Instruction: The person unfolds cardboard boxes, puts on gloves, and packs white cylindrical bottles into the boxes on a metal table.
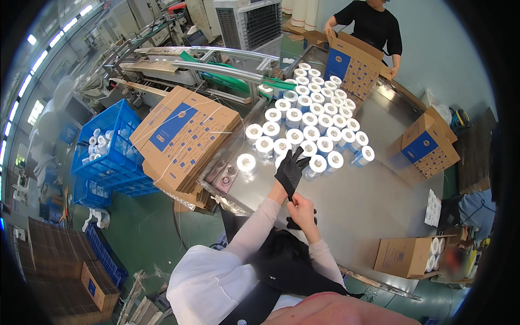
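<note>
A black knitted work glove covers my left hand, whose fingers are spread at the near edge of the group of white paper rolls. Nothing is held in that hand. Bare and closed, my right hand pinches the cuff of this glove at the left wrist. Another black glove lies beside and partly behind the right hand, mostly hidden by it. The rolls stand upright on the metal table, and a single roll stands apart at the left.
Flattened cardboard boxes are stacked left of the table, near blue plastic crates. A co-worker handles an open carton at the far end. More cartons stand at the right; one holds rolls near another person.
</note>
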Tool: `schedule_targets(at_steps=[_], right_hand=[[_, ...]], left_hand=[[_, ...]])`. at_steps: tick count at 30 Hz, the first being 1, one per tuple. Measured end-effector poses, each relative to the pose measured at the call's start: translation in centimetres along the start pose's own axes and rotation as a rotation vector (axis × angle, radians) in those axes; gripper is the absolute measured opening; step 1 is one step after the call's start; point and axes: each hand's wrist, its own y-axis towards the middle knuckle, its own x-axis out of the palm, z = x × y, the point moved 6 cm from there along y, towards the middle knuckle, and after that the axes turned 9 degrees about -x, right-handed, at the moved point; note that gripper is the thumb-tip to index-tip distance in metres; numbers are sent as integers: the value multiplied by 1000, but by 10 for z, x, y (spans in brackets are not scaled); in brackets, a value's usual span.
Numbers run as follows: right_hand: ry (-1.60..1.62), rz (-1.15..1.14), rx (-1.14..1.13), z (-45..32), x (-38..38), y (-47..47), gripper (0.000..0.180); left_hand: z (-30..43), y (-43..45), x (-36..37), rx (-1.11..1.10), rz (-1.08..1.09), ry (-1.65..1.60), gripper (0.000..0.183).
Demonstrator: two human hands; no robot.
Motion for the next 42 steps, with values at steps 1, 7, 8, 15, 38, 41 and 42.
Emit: schedule_targets(at_steps=[1,7,8,15,38,41,42], right_hand=[[16,-31,-19,-4,2,3,17],[343,-146,150,-15,5,10,15],[421,-137,167,-7,3,9,15],[767,407,292,37,-112,36,35],[215,558,218,27,-155,4,21],[357,577,255,37,-145,-1,20],[377,670,268,44,-148,-6,20]], left_hand=[[1,2,-4,5,18,57,49],[27,12,50,-87,-63,-50,62],[32,10,66,-130,-99,-67,64],[3,-20,137,-505,-238,-576,82],[1,-53,168,555,-177,1890,42],[-9,-47,143,428,-95,1513,34],[-4,-48,162,608,-136,1851,33]])
